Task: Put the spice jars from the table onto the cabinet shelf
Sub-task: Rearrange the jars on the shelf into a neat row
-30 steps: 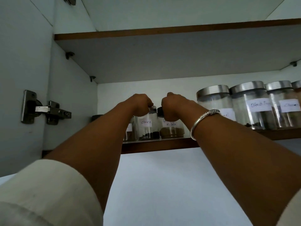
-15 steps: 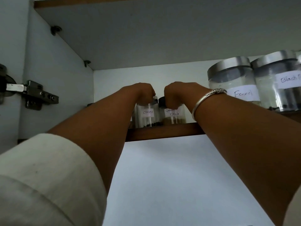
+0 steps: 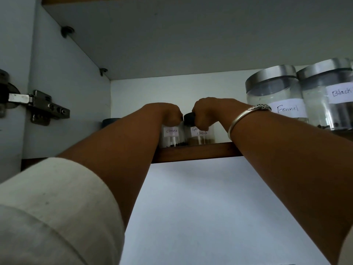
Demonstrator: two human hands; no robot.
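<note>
The left hand (image 3: 168,114) has its fingers curled down over the top of the Cloves jar (image 3: 172,138), hiding the lid. The right hand (image 3: 207,113) grips the Masala jar (image 3: 200,136) the same way, with a bit of its black lid showing at nine o'clock of the knuckles. Both small jars stand upright near the front edge of the wooden shelf (image 3: 194,152), the Masala jar at three o'clock of the Cloves jar and just beside it; whether the glass touches I cannot tell. A silver bangle (image 3: 246,116) circles the right wrist. Farther out at three o'clock stand two large steel-lidded jars, the Fennel jar (image 3: 277,96) and the Black jar (image 3: 328,92), side by side. At nine o'clock of the left hand a dark lid (image 3: 110,121) peeks from behind the forearm, and beyond it a metal hinge (image 3: 38,107) sits on the cabinet side. A pale sleeve (image 3: 57,207) fills seven o'clock.
</note>
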